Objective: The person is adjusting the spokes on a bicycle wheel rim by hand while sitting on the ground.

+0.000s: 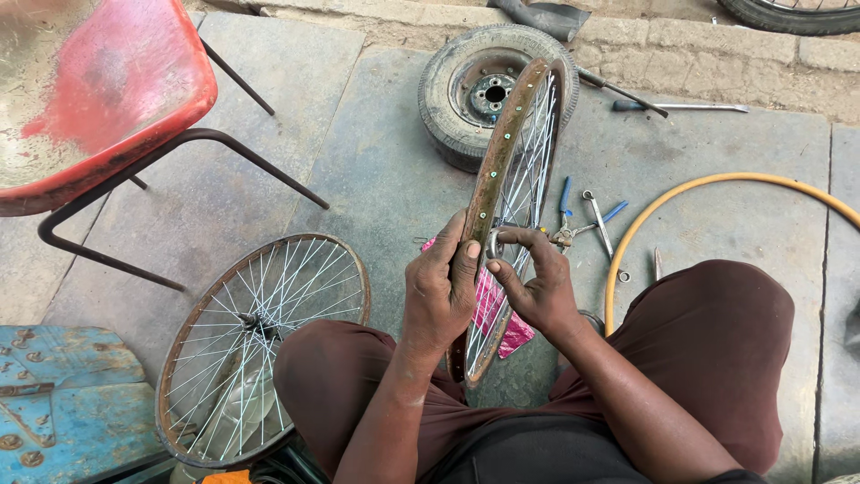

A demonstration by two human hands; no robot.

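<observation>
Rusty and brown, the spoked bicycle rim [502, 152] stands on edge between your knees, leaning away from you over the paved floor [376, 170]. Your left hand [439, 291] wraps its near edge, fingers [452, 235] pressed around the metal. Your right hand [537, 278] pinches a small metal ring [492, 243] against the rim. Pink wrapping [491, 309] lies beneath. Blue-handled pliers [566, 215] rest just beyond, a small tyre [448, 90] further off, a second spoked wheel [260, 341] to your left.

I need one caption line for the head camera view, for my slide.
Left hand grips upright rusty wheel rim; right hand works at it.
</observation>
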